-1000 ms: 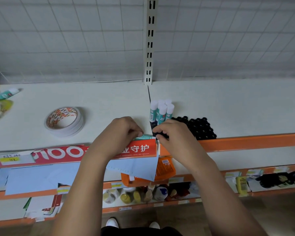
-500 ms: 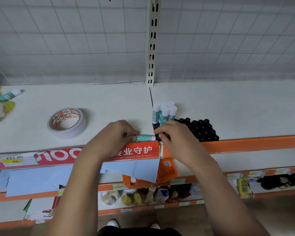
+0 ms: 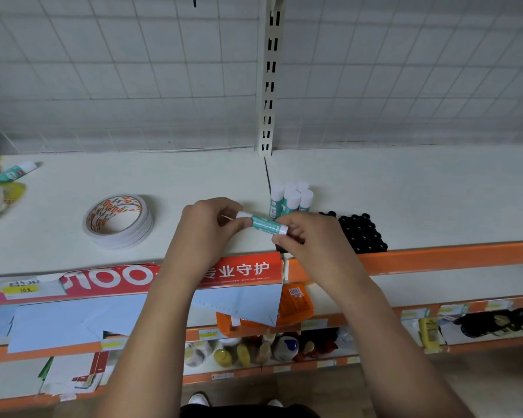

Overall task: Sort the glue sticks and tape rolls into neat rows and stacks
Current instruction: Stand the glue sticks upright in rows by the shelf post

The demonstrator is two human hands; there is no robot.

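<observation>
Holding the glue stick [image 3: 264, 223] sideways over the shelf [image 3: 163, 182], left grip [image 3: 206, 227] pinched its cap end, right grip [image 3: 311, 240] pinched the base; standing sticks [image 3: 290, 200] were just behind the right one.

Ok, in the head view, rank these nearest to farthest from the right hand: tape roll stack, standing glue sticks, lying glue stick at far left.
1. Standing glue sticks, just behind the right hand.
2. Tape roll stack, to the left, past the left hand.
3. Lying glue stick, far left, toward the back.
</observation>
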